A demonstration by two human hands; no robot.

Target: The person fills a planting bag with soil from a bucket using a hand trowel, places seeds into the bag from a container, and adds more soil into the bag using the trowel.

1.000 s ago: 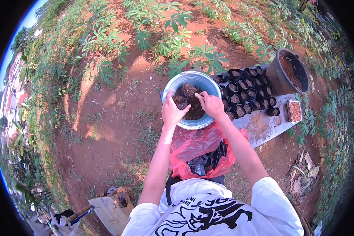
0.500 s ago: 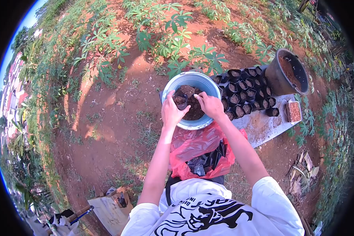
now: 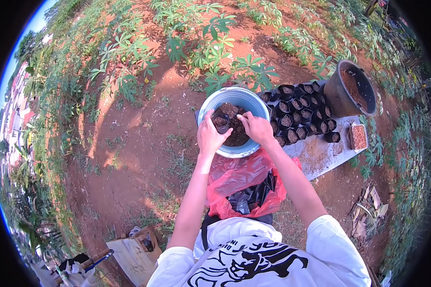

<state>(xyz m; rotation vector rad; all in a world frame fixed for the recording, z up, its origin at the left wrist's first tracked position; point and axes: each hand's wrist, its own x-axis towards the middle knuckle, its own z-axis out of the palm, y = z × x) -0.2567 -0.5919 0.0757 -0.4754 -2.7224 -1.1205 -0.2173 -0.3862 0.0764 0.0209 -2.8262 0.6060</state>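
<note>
My left hand [image 3: 210,137] is wrapped round a small black plastic seedling bag [image 3: 221,125] with dark soil in it, tilted inside the light-blue bucket [image 3: 259,102]. Loose brown soil [image 3: 236,139] lies in the bucket below. Just right of the bag, over the soil, my right hand [image 3: 257,130] has its thumb and fingers pinched together. Whatever those fingertips hold, if anything, is too small to make out. Under the bucket, a red plastic bag [image 3: 220,178] with folded black plastic bags [image 3: 248,197] inside lies in front of my body.
Right of the bucket, several filled black seedling bags [image 3: 286,121] stand in rows on a pale board [image 3: 326,165]. Behind them is a large dark pot [image 3: 334,91] of soil, with a small tub [image 3: 357,137] of reddish-brown material near the board's edge. Leafy plants [image 3: 220,28] grow ahead.
Hardly anything differs. Both hands keep their places in the bucket, and the view has shifted very slightly.
</note>
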